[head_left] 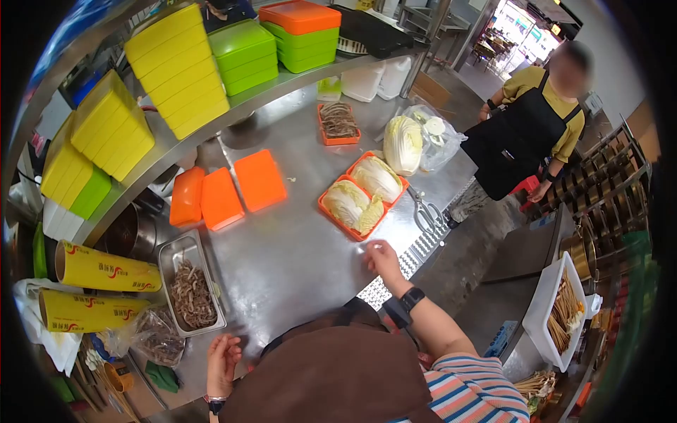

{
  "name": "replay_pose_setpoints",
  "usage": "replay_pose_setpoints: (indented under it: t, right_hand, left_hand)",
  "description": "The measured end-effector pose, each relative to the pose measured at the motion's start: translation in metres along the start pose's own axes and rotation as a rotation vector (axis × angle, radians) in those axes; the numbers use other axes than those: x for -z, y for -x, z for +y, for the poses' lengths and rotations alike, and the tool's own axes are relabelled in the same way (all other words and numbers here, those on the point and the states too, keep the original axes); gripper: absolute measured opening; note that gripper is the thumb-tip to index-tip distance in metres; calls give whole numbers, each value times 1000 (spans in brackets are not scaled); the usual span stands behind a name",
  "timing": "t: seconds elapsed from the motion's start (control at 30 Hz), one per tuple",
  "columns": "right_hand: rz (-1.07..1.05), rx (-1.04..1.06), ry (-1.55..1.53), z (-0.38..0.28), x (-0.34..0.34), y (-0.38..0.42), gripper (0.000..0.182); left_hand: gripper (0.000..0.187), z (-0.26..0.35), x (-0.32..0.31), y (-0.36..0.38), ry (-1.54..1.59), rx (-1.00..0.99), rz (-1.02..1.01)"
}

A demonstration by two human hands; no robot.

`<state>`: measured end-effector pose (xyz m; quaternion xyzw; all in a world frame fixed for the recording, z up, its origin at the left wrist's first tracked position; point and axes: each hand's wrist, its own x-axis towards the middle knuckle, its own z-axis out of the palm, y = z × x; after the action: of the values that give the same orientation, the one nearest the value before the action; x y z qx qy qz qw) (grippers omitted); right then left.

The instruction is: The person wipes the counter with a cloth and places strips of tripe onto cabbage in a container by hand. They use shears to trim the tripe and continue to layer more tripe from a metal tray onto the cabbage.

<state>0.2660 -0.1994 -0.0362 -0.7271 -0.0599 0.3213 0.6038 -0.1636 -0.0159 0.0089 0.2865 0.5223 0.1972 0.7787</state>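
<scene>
Cabbages (345, 202) in orange boxes (338, 223) on a steel table (296, 247)

The right hand (383, 259) is near the boxed cabbages, which sit at its 11 o'clock; its fingers are loosely curled, slightly spread, pinching nothing; scissors (426, 216) lie between its 1 and 2 o'clock; the left hand (223, 359), likewise loosely curled and empty, has a tray (180, 248) of brown strips (192, 297) at its 11 o'clock.

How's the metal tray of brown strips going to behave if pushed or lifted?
The metal tray should stay stiff; it looks like rigid sheet metal. The brown strips are heaped toward the end nearer the left hand, so that end may well lift heavier. They look loose, so they'd probably shift if it tilts.
</scene>
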Motion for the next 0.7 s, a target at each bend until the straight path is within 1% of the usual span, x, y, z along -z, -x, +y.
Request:
replay_pose_setpoints:
  t: [0.03, 0.07, 0.13, 0.17, 0.23, 0.3, 0.37, 0.4, 0.47, 0.5, 0.57, 0.6, 0.63, 0.7]
  right_hand:
    - [132, 47, -20, -8, 4, -9, 25]
    - [138, 51, -21, -11, 8, -21, 25]
    - [326, 142, 51, -13, 16, -51, 29]
    - [332, 144, 48, -17, 21, -61, 29]
    - [243, -12, -34, -23, 29, -78, 30]
    - [218, -15, -46, -25, 32, -89, 32]
    - [247, -75, 69, -25, 32, -96, 29]
    - [236, -74, 69, -24, 33, -96, 29]
    - [101, -139, 153, -20, 37, -90, 26]
    - [93, -138, 157, -22, 35, -79, 26]
    - [26, -68, 192, -24, 28, -53, 28]
    - [-33, -98, 170, -19, 27, -49, 32]
    - [-55, -99, 180, -15, 25, -45, 32]
    - [-76, -158, 90, -14, 19, -30, 32]
  left_hand:
    - [16, -3, -2, 1, -3, 1, -3]
    - [16, -5, -6, 0, -8, 4, -2]
    - [15, -7, -20, -3, -12, 5, -18]
    - [15, -6, -25, 0, -28, -3, -22]
    - [14, -6, -29, -1, -48, -14, -29]
    - [13, -10, -25, -2, -73, -11, -24]
    - [13, -14, -22, -1, -77, -10, -10]
    - [13, -15, -21, 2, -82, -5, 6]
    - [13, -18, -19, 5, -84, -4, 15]
    - [13, -20, -19, 7, -88, 1, 17]
    - [14, -24, -22, 11, -65, -3, 22]
    - [14, -25, -22, 14, -50, -4, 23]
    - [14, -27, -20, 14, -35, -7, 43]
    - [16, -31, -16, 11, -44, 2, 12]
